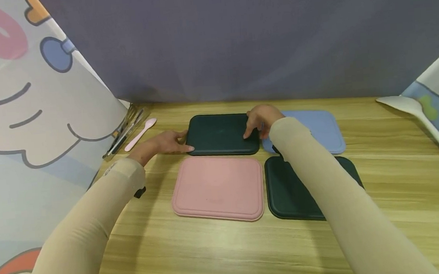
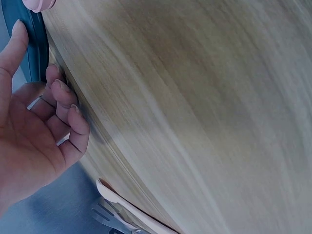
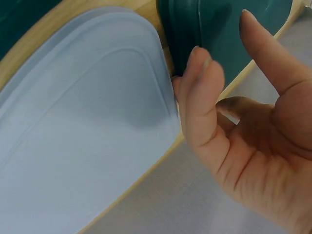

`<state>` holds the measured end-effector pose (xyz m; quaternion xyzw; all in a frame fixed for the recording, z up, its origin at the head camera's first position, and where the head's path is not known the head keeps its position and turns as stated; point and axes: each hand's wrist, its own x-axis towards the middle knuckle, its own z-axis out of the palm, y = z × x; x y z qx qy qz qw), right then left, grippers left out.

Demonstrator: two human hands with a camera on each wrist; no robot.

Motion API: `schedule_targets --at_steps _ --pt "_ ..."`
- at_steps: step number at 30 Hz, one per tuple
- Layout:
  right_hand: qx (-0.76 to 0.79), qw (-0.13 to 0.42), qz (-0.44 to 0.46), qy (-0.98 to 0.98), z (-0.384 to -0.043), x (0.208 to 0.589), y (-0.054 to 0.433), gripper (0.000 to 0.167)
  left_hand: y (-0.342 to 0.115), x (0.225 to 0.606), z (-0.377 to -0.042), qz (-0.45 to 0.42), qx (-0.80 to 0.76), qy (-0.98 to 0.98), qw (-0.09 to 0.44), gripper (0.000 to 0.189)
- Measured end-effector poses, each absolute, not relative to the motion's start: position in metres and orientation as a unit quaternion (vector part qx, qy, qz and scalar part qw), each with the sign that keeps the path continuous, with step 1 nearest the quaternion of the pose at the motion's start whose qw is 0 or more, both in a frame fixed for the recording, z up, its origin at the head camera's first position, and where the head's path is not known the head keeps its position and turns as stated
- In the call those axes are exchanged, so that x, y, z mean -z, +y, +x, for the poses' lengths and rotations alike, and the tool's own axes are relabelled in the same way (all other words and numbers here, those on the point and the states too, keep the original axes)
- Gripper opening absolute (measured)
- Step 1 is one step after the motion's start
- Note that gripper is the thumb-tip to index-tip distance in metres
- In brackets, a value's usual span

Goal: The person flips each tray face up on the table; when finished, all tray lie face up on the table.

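A dark green rectangular board (image 1: 219, 132) with rounded corners lies in the back row on the wooden table. My left hand (image 1: 167, 142) grips its left edge, thumb over the top and the other fingers curled at the side. In the left wrist view, the thumb of the left hand (image 2: 39, 122) rests on the green surface (image 2: 36, 48). At the opposite edge, my right hand (image 1: 262, 120) holds the same board, its thumb above and its fingers bent against the side. The right wrist view shows those fingers between the green board (image 3: 219, 39) and a light blue board (image 3: 97, 122).
In front lie a pink board (image 1: 219, 188) and a second dark green board (image 1: 285, 192), partly under my right forearm. A pink spoon (image 1: 142, 134) and several utensils (image 1: 126, 131) lie at left. A large white spoon (image 1: 410, 107) lies far right. Grey fabric (image 1: 235, 41) hangs behind.
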<state>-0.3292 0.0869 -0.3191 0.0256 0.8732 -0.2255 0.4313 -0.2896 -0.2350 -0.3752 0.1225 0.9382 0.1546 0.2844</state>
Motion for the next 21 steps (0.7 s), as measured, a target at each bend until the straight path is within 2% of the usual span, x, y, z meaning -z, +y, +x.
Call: schedule_targets --at_steps 10,21 --pt "0.256 0.460 0.008 0.850 -0.332 0.328 0.095 0.093 -0.239 0.372 -0.286 0.123 -0.167 0.933 0.294 0.098" --pt "0.284 0.447 -0.003 0.848 -0.328 0.335 0.102 0.092 -0.240 0.373 -0.286 0.121 -0.186 0.925 0.308 0.097"
